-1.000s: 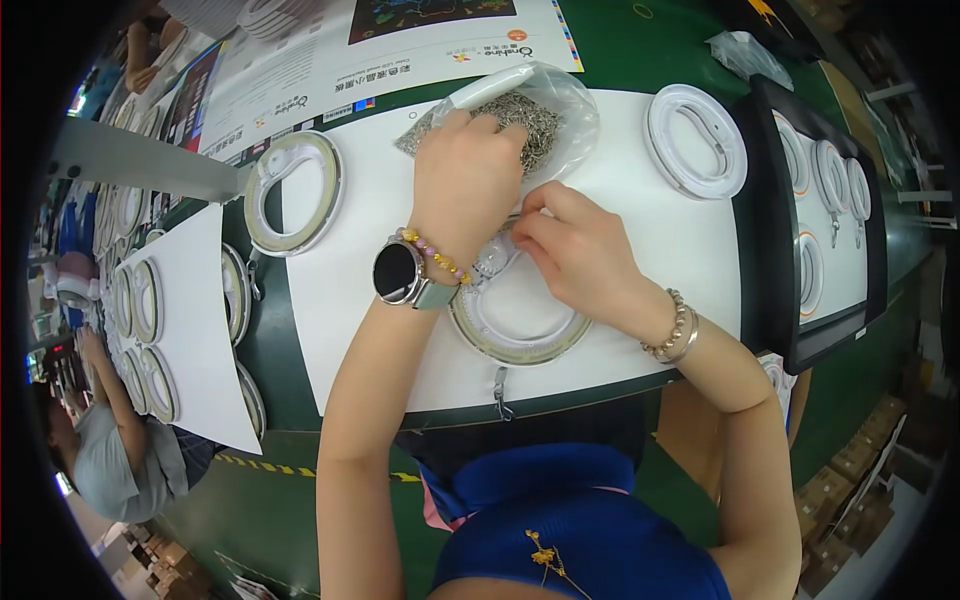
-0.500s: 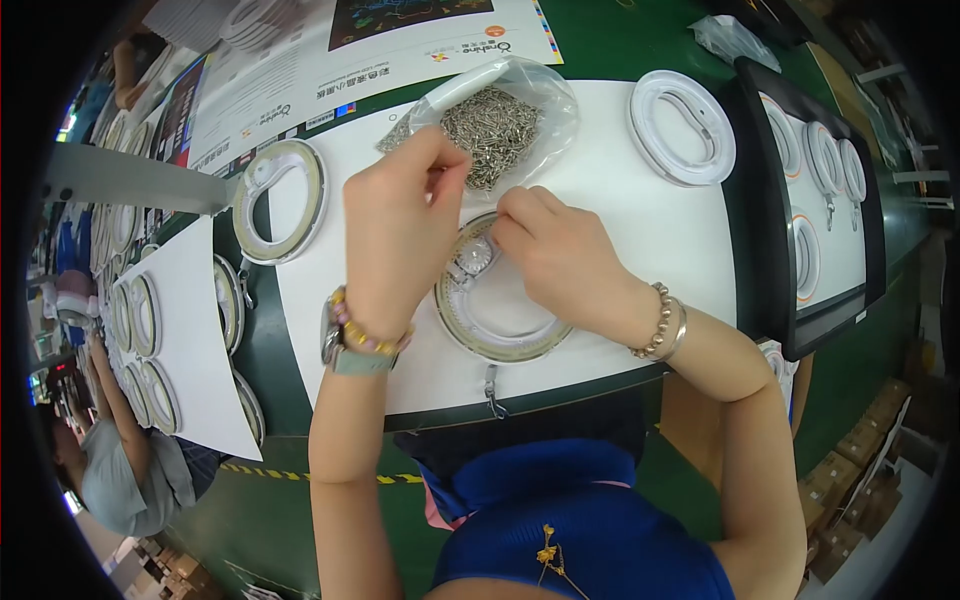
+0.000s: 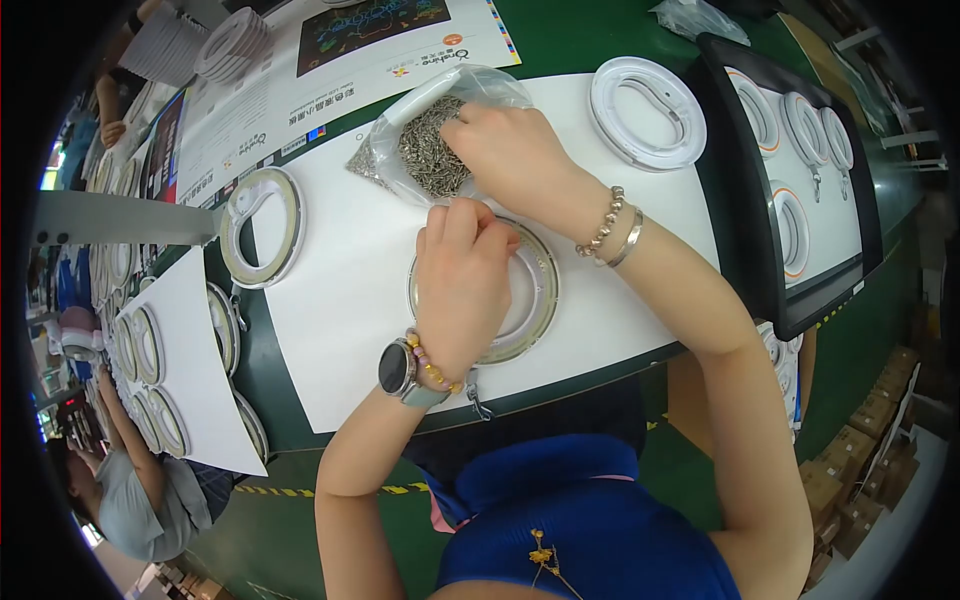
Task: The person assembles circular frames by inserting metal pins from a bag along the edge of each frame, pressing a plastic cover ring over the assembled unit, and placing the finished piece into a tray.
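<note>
My left hand (image 3: 463,280), with a watch at the wrist, rests over the upper left of a white ring-shaped housing (image 3: 545,285). Its fingers are curled together near the housing's top edge, and what they pinch is hidden. Above it, my right hand (image 3: 518,148) reaches to a clear plastic bag (image 3: 500,92) filled with small silvery metal pieces (image 3: 428,150) resembling screws. The right fingertips are drawn together at the pile; I cannot make out anything between them. A metal clasp (image 3: 480,398) lies below the housing at the sheet's front edge.
Another ring housing (image 3: 262,228) lies to the left, and stacked white rings (image 3: 648,112) at the upper right. A black tray (image 3: 745,215) holds several orange-edged rings. More rings lie on a left sheet (image 3: 215,400). A grey metal bar (image 3: 130,218) juts in; a co-worker (image 3: 150,500) sits beyond.
My right hand has moved up from the housing to the bag of metal pieces. My left hand has come down from beside the bag onto the housing. The view has shifted slightly.
</note>
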